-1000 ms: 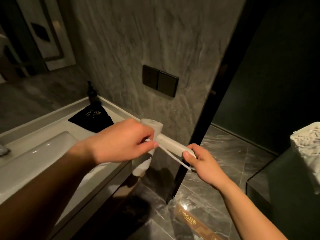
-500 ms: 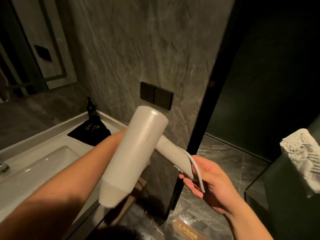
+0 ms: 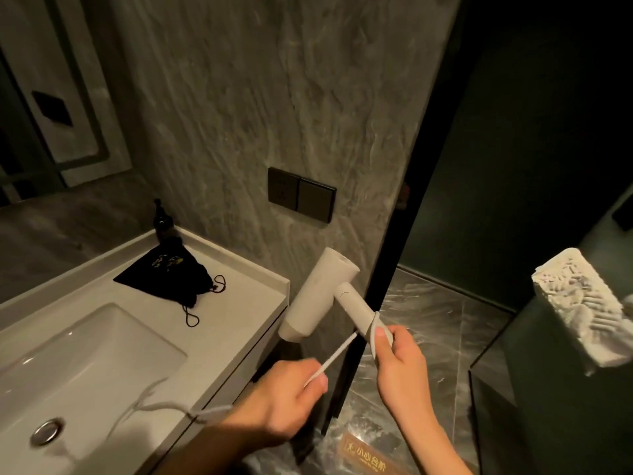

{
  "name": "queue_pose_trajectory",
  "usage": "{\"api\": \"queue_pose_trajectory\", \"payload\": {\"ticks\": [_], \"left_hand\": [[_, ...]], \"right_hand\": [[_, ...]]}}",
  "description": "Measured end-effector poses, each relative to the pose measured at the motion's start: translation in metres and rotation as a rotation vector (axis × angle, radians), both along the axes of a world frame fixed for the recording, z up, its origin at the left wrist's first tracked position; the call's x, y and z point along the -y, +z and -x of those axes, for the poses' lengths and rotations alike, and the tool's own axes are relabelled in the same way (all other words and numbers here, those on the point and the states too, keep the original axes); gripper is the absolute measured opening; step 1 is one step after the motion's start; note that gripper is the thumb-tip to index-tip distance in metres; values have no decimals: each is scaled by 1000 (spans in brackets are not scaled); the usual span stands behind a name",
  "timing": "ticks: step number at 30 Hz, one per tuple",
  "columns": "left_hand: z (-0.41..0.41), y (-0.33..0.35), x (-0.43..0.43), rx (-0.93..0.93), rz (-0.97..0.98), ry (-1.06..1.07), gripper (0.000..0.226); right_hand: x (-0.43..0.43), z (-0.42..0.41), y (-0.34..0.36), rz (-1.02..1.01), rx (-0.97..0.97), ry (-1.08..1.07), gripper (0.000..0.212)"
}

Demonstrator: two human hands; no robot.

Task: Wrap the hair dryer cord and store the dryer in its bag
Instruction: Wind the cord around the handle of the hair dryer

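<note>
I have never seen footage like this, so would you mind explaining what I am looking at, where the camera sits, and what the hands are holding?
There is no machine here: a person wears one wide-angle camera on the head, looking forward and down, so you see their own two arms from above. The scene is a dim bathroom. The right hand grips the handle of a white dryer, holding it in the air beside the counter. The left hand pinches the white cord, drawn taut from the handle; the rest of the cord trails back over the sink. On the counter lies a black drawstring bag, flat, with a dark bottle behind it in the corner. A dark switch plate is on the stone wall.
</note>
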State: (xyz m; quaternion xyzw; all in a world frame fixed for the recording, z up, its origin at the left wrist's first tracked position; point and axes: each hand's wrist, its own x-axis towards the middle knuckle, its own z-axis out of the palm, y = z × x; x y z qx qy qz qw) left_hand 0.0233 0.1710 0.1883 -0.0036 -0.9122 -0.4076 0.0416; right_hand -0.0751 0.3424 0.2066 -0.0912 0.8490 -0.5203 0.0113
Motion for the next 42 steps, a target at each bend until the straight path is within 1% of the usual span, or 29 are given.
{"api": "queue_pose_trajectory", "payload": {"ticks": [4,7,9,12,14,15,17,19,22,24,26,27,29,30,31,32,33,34,36,37,38,40,42], "left_hand": [[16,45,9,-131,299,-41,31],[31,79,14,-207,520,-132,27],[39,102,23,-228,652,-185,23],[55,130,41,-198,766,-234,20],[70,138,54,-180,803,-252,21],[78,139,61,-170,790,-258,23],[94,142,72,-114,721,-272,30],[107,142,80,-25,593,-298,37],[116,138,89,63,340,-331,44],[120,116,97,180,146,-303,37],[122,80,100,320,-23,-182,26],[124,62,96,348,-99,-125,29],[118,32,80,378,-253,27,45],[107,25,70,386,-324,83,47],[95,20,61,351,-375,85,44],[80,18,52,265,-413,34,36],[65,20,45,179,-399,-11,31],[51,20,39,127,-329,-26,29],[34,22,30,70,-36,6,32],[29,29,25,66,125,11,33],[23,35,23,81,242,5,32],[14,52,18,71,317,-36,25],[11,74,21,40,388,-81,17]], "right_hand": [[10,-4,-16,-86,-13,-40,35],[21,-12,-25,-135,-2,11,35],[25,-16,-24,-141,-4,60,39],[26,-16,-15,-134,-14,161,50],[26,-12,-10,-104,17,228,50],[26,-9,-10,-89,33,257,50],[25,-3,-9,-69,51,322,55],[21,0,-5,-5,110,404,56],[15,-2,6,182,283,563,42],[16,-7,14,346,355,606,43],[20,-9,22,517,417,567,57],[21,-7,25,590,437,538,64],[23,-2,28,702,433,489,73],[24,1,28,734,419,470,76],[24,5,28,750,401,447,76],[25,9,27,746,380,418,74],[26,12,26,730,361,386,71],[27,14,24,705,345,349,70],[32,17,18,636,318,275,71],[35,18,14,586,301,250,69],[38,17,10,521,283,231,65],[46,14,2,372,243,190,56],[52,11,-5,236,182,159,51]]}}
